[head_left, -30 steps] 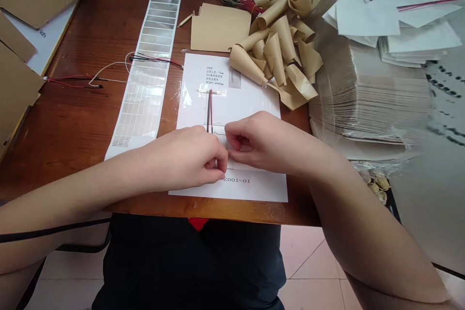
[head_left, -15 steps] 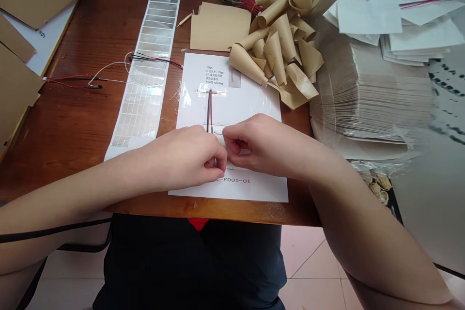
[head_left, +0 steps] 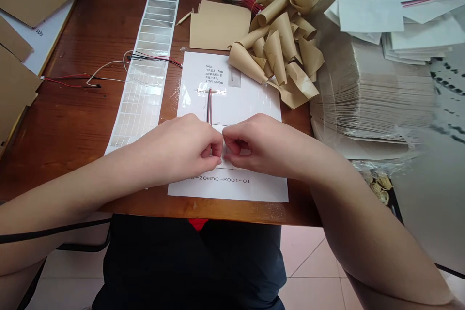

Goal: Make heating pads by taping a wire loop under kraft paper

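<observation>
A white printed sheet [head_left: 240,101] lies on the wooden table in front of me. A short red and black wire pair [head_left: 209,104] runs down its middle, held at the top by a clear strip. My left hand [head_left: 181,147] and my right hand [head_left: 254,143] meet over the wire's lower end. Both have their fingers curled and pinched together. What they pinch is hidden under the fingers.
A long strip of clear labels on white backing [head_left: 145,65] runs up the left. Loose red, black and white wires [head_left: 90,77] lie beside it. Brown paper cones [head_left: 279,53], a brown card [head_left: 218,26] and a wrapped paper stack [head_left: 378,97] lie at the right.
My left hand has shifted slightly up and away from the sheet's bottom edge, uncovering more of the printed code. My right hand has barely moved.
</observation>
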The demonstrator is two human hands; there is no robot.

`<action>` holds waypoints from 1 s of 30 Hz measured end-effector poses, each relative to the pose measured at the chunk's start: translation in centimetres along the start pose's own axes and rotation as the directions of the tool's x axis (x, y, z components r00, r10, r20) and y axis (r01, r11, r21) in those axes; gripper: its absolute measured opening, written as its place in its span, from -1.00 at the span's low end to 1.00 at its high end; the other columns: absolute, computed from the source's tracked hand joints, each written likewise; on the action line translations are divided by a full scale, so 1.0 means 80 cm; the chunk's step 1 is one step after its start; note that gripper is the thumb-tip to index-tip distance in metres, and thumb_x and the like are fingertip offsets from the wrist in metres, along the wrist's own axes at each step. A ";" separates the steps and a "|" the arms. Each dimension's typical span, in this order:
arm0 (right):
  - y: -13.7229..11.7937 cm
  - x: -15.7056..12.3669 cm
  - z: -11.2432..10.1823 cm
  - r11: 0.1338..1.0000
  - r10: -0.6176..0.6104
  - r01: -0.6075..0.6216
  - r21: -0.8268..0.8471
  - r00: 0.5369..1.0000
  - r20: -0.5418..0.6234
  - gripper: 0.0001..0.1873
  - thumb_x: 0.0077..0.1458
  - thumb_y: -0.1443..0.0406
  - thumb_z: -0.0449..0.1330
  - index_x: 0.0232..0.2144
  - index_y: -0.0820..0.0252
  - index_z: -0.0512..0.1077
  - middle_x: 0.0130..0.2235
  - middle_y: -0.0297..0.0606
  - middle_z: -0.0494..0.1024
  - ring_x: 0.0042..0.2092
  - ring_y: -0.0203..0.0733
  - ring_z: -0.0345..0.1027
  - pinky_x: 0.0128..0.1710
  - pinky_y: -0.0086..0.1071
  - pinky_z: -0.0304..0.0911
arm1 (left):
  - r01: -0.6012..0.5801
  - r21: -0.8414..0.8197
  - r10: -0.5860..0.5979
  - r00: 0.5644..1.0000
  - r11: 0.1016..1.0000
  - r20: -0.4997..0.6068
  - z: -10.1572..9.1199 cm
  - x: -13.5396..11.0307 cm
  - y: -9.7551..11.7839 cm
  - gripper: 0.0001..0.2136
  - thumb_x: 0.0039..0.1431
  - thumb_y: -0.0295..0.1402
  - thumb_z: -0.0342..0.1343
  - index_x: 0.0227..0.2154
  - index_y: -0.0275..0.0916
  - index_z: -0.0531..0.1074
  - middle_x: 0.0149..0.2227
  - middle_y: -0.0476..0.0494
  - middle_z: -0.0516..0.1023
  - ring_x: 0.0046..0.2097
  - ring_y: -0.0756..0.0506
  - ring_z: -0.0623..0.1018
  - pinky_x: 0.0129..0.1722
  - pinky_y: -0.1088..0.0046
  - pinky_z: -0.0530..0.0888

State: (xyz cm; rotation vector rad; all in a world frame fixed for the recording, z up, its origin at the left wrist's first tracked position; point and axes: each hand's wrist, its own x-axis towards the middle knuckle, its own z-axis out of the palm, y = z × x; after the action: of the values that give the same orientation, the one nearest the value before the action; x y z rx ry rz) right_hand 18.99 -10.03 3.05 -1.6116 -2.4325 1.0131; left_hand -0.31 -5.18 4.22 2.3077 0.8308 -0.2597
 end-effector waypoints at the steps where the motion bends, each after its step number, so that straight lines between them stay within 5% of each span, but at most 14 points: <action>1: 0.000 0.000 0.000 1.000 -0.003 0.003 0.001 1.000 -0.002 -0.76 -0.03 0.45 0.18 -0.60 0.13 0.20 -0.59 -0.48 0.30 -0.52 -0.36 0.06 -0.47 -0.38 -0.04 | 0.003 0.007 -0.003 1.000 1.000 -0.009 -0.001 0.000 0.000 -0.90 0.10 -0.35 0.13 -0.47 -0.11 0.53 -0.55 0.11 0.51 -0.55 0.04 0.38 -0.59 0.48 0.21; 30: 0.002 0.000 0.000 0.999 -0.023 0.022 0.038 1.000 0.012 -0.81 0.00 0.42 0.19 -0.54 0.13 0.26 -0.57 -0.47 0.35 -0.52 -0.36 0.12 -0.46 -0.40 -0.01 | -0.031 -0.022 0.029 0.998 0.999 -0.064 0.002 0.006 -0.009 -0.90 0.09 -0.36 0.11 -0.49 -0.17 0.48 -0.54 0.06 0.49 -0.54 0.03 0.37 -0.56 0.46 0.18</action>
State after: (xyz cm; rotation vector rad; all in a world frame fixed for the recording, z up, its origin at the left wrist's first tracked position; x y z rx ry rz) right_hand 19.10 -10.02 2.94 -1.5672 -2.4180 1.0624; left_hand -0.39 -4.60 3.53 2.3157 0.8256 -0.1632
